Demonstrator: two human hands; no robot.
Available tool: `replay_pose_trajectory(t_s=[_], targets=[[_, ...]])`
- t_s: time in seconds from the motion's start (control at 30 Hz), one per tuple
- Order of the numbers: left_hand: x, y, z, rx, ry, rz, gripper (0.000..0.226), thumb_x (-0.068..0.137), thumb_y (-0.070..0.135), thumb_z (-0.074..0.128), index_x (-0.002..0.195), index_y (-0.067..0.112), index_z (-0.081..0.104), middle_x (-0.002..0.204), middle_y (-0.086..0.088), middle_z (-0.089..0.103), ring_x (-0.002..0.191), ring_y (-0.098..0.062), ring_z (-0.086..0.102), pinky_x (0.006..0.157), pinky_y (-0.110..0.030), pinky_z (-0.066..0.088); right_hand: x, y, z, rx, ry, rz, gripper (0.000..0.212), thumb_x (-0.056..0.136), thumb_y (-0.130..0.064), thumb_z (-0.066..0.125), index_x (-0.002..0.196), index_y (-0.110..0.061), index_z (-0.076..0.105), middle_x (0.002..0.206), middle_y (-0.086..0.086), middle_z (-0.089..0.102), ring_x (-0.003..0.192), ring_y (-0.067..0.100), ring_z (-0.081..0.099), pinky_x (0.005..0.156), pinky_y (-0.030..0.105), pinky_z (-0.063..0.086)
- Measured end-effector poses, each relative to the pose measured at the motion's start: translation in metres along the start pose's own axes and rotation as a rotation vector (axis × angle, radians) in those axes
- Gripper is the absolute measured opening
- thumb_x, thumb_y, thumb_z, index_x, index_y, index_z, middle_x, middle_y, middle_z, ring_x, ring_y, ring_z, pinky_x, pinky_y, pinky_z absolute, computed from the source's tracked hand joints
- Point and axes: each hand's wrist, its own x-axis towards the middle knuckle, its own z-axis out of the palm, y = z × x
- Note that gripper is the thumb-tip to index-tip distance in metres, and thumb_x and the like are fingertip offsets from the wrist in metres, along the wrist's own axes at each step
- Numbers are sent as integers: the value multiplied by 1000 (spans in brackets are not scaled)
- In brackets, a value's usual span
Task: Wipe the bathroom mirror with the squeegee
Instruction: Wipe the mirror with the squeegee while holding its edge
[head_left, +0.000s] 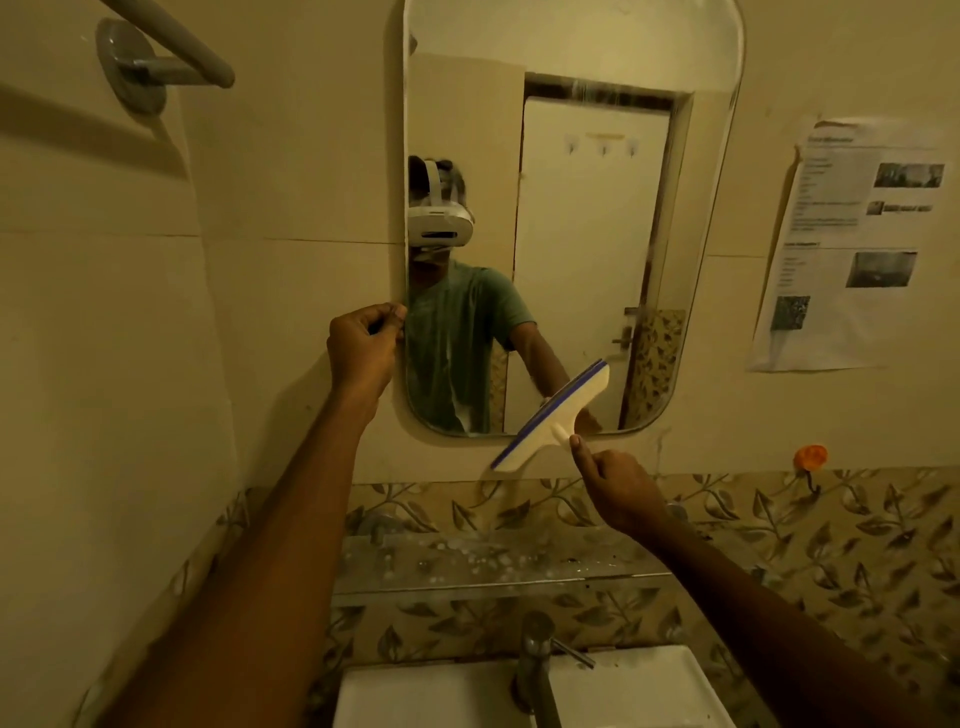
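The tall bathroom mirror (571, 208) with rounded corners hangs on the cream wall. Streaks of water show on its glass. My right hand (618, 488) grips the handle of a white squeegee (556, 415) with a blue blade. The squeegee is tilted and lies across the mirror's lower edge, its blade toward the upper left. My left hand (363, 345) holds the mirror's left edge at mid height, fingers curled round the rim.
A wet glass shelf (493, 571) runs below the mirror. Under it stand a chrome tap (535, 665) and a white basin (649, 691). A towel rail (156, 57) is at upper left. A paper sheet (852, 244) and an orange hook (810, 457) are on the right wall.
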Motion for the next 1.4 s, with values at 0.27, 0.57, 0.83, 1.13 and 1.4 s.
replay_pose_trajectory(t_s=[0.27, 0.57, 0.83, 1.13, 1.4], targets=[[3, 5, -4, 2, -39, -37, 14, 91, 18, 63, 102, 11, 69, 91, -4, 70, 87, -16, 67, 83, -29, 55, -3, 10, -26, -162, -81, -8, 62, 101, -54, 31, 57, -16, 52, 50, -3, 51, 42, 8, 46, 49, 20, 33], [29, 52, -9, -47, -121, 1, 13, 92, 17, 61, 100, 9, 68, 84, -1, 68, 71, -7, 64, 65, -14, 53, 11, -83, -56, 555, 187, -165, 42, 102, -42, 39, 89, -14, 68, 64, -6, 62, 47, 4, 50, 44, 19, 42], [80, 118, 9, -117, -86, 130, 10, 84, 7, 69, 94, 9, 71, 91, -4, 70, 88, -16, 67, 79, -25, 56, 62, -180, -118, 924, 138, -264, 40, 107, -32, 33, 87, -11, 61, 62, -2, 56, 45, 7, 48, 41, 17, 40], [91, 106, 10, -83, -129, 161, 18, 87, 8, 66, 105, 11, 69, 106, -9, 70, 98, -19, 66, 83, -28, 57, 141, -276, -167, 1005, 280, -256, 55, 101, -53, 36, 72, -9, 52, 55, 8, 50, 40, 19, 43, 45, 29, 41], [88, 106, 8, -142, -174, 169, 18, 93, 11, 56, 106, 7, 68, 108, -14, 69, 99, -23, 66, 80, -25, 55, 172, -309, -182, 842, 506, -212, 55, 104, -51, 25, 78, -12, 54, 67, 10, 58, 50, 17, 52, 59, 34, 46]])
